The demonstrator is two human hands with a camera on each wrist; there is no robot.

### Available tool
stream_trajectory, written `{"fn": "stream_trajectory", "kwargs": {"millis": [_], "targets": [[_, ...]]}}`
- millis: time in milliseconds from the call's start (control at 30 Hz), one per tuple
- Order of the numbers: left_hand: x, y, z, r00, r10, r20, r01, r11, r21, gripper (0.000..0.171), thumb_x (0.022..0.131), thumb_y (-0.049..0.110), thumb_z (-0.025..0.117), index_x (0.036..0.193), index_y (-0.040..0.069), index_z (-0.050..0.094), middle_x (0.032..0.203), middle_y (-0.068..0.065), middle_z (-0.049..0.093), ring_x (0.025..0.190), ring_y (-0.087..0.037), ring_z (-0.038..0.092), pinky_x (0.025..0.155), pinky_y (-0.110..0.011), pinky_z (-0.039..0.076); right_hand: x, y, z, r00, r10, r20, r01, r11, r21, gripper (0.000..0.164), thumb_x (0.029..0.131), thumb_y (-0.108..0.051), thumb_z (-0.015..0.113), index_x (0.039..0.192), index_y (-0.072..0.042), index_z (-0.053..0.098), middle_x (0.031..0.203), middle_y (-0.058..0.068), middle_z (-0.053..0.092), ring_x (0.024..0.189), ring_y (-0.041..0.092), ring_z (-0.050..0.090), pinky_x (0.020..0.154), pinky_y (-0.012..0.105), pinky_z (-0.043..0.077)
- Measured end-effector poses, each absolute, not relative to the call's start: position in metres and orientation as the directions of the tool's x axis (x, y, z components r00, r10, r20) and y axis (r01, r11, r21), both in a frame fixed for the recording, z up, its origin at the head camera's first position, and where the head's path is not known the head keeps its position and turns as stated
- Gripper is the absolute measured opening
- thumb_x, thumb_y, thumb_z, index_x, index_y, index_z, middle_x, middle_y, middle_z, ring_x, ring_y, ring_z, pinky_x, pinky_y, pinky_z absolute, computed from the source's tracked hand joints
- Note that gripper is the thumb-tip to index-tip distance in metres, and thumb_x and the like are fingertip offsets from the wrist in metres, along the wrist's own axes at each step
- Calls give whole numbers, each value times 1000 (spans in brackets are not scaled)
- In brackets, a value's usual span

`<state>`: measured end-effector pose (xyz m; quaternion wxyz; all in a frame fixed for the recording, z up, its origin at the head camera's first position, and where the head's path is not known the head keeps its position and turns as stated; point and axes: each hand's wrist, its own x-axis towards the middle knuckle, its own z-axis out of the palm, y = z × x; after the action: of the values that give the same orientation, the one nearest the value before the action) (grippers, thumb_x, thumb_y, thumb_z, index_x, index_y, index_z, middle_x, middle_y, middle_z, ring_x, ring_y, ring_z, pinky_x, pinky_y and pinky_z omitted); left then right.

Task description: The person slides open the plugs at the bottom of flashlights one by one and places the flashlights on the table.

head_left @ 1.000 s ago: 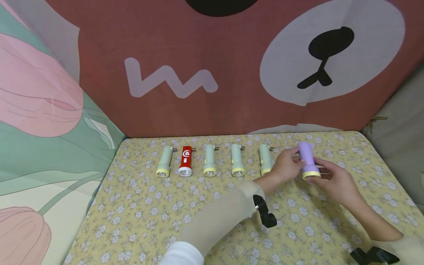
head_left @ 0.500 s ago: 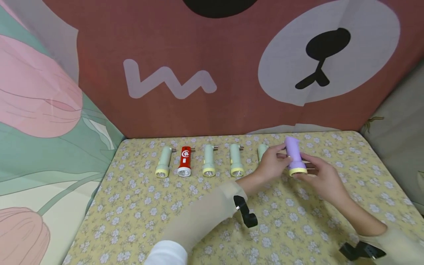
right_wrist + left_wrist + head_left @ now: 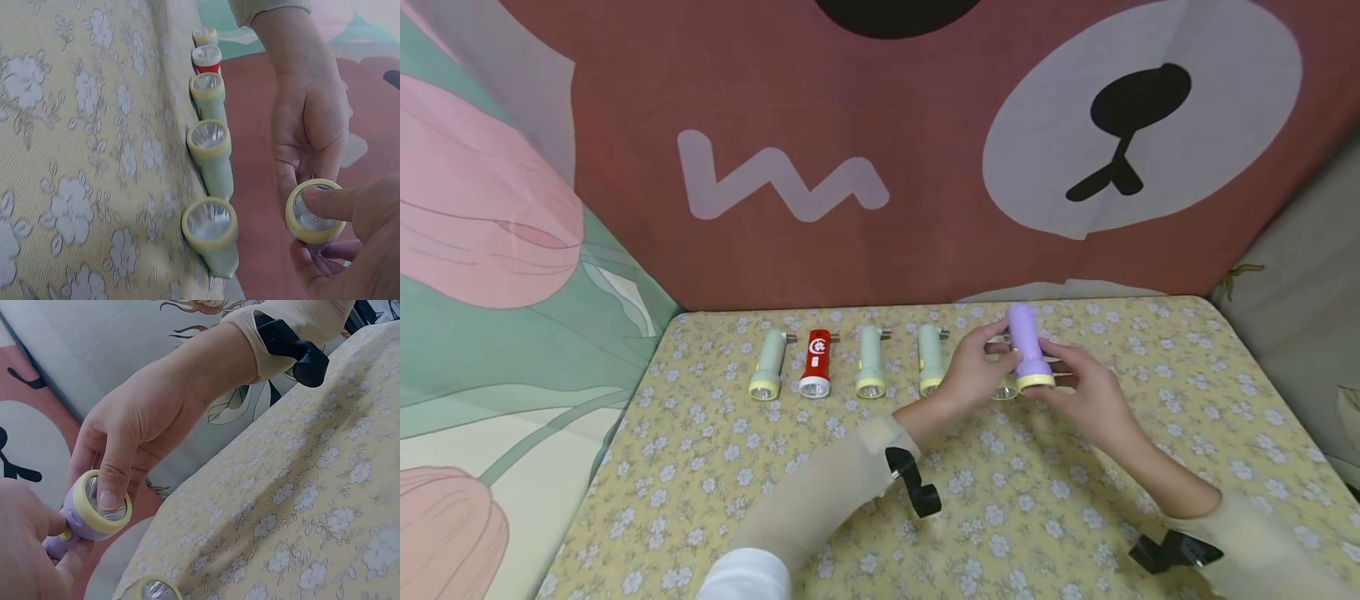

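Both hands hold a purple flashlight (image 3: 1024, 333) with a yellow rim, its lens end toward the person, raised above the table. My left hand (image 3: 972, 371) grips the body, its thumb by a small yellow switch in the left wrist view. My right hand (image 3: 1093, 396) holds the head, and the right thumb (image 3: 114, 481) lies over the lens. Close behind and below is a pale green flashlight (image 3: 209, 225), mostly covered by the hands in the head view.
To the left, in a row on the flowered tablecloth (image 3: 820, 467), lie a red flashlight (image 3: 817, 354) with a white rim and several pale green flashlights (image 3: 871, 358). Metal plug prongs stick out at their tail ends. A printed cloth (image 3: 850, 258) hangs behind the table.
Both hands have carried the purple flashlight leftward from the right end of the row. It now overlaps the rightmost green flashlight in the head view. The other flashlights stay put.
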<state>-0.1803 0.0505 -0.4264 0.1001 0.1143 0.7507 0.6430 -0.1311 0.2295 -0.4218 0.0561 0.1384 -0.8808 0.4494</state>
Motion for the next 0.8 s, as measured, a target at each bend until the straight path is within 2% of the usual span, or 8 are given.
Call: {"fn": "stream_trajectory", "kwargs": {"millis": [133,267,400,567,800], "targets": [[-178,41,-426,-956,294,14,61,150,987,53,100,6,65,150,5,49,144,-11,55,114,-17,63,78,-21,58,-132,221,-422,-950,-202,237,-310,532,-788,67,88,-1,79,146,8,47,132,27,55,111,44,63,85,25,58],[-176,31,-425,-956,294,16,60,142,988,54,101,6,64,152,6,47,147,-11,52,117,-20,62,82,-22,58,-133,211,-423,-949,-202,243,-314,522,-793,67,87,0,79,146,8,48,131,26,56,110,42,64,87,30,59],[-175,20,-426,-953,301,34,79,138,987,54,101,5,63,152,6,46,151,-11,49,120,-23,61,84,-24,58,-134,201,-426,-958,-192,215,-285,517,-807,67,87,-1,80,146,6,49,131,26,57,110,41,64,88,45,58],[-173,7,-426,-960,278,35,75,136,988,52,101,4,64,151,6,48,148,-12,51,120,-24,61,82,-24,58,-135,189,-432,-953,-195,233,-300,497,-814,66,86,0,81,145,5,51,130,24,58,109,39,65,88,41,59],[-169,-8,-428,-966,255,34,60,93,994,52,100,6,65,150,9,50,146,-8,54,120,-26,60,85,-32,58,-135,175,-436,-949,-192,250,-312,456,-834,66,84,2,82,143,5,52,128,24,57,106,37,65,87,36,59]]}}
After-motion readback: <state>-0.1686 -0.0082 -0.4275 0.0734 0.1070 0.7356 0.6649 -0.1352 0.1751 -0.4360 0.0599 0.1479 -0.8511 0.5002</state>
